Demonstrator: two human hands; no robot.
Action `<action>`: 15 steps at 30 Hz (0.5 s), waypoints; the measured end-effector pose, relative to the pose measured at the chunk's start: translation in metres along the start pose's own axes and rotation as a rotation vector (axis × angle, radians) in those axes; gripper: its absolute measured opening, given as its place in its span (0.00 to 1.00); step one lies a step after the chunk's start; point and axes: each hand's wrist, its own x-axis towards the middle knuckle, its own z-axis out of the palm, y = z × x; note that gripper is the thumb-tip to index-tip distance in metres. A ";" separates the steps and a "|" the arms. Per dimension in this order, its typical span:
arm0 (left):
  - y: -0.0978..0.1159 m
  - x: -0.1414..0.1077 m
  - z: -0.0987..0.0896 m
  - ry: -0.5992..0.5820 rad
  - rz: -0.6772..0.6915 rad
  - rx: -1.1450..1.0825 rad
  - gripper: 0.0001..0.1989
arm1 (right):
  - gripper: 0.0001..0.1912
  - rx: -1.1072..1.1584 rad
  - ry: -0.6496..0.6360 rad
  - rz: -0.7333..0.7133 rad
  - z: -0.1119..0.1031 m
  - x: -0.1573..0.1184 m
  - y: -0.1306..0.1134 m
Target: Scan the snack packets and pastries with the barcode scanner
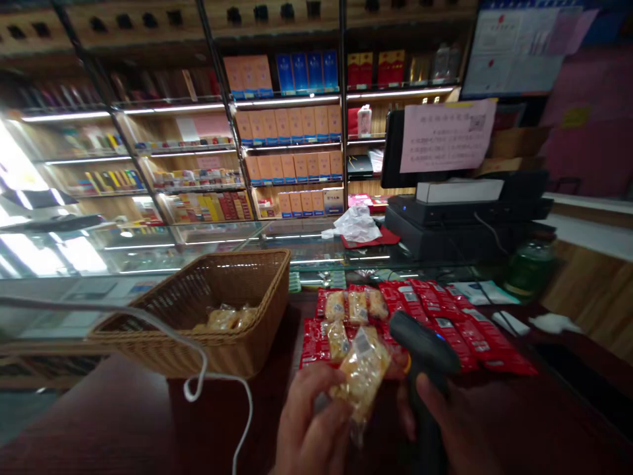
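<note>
Step in hand, as it looks: item & scanner both up over the counter. Your L hand [309, 422] is clamped on a clear snack packet [363, 376], fingers wrapped round its lower half. Your R hand [452, 422] is clamped on the grip of a handheld barcode scanner [425, 343], the two hands just apart w/ the packet between them & the scanner.

Next move calls for a square line-up: the pale label [363, 344] near the packet's top end faces up toward you, not clearly at the scanner's nose, & its code is too small to read.

Packet's long axis runs near-vertical in view, tilted, bottom end by your L hand, top end up & right toward the scanner head. Packet sits just L of the scanner, above the red sachets [445, 323] spread on the dark counter [99, 422].

Nearby: wicker basket [198, 336] w/ more packets, white cable [202, 376] looping past it, glass display case [148, 257], till terminal [459, 218], stocked shelves [291, 132] behind.
</note>
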 end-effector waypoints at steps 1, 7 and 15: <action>0.001 -0.007 0.005 -0.033 0.026 -0.038 0.15 | 0.29 0.050 0.040 0.007 0.001 0.000 -0.003; 0.007 -0.024 0.016 -0.038 -0.370 -0.443 0.17 | 0.22 0.301 0.108 0.182 0.011 -0.002 0.021; 0.017 -0.010 0.027 -0.053 -1.381 -1.311 0.27 | 0.30 0.317 0.246 0.180 0.018 0.000 0.032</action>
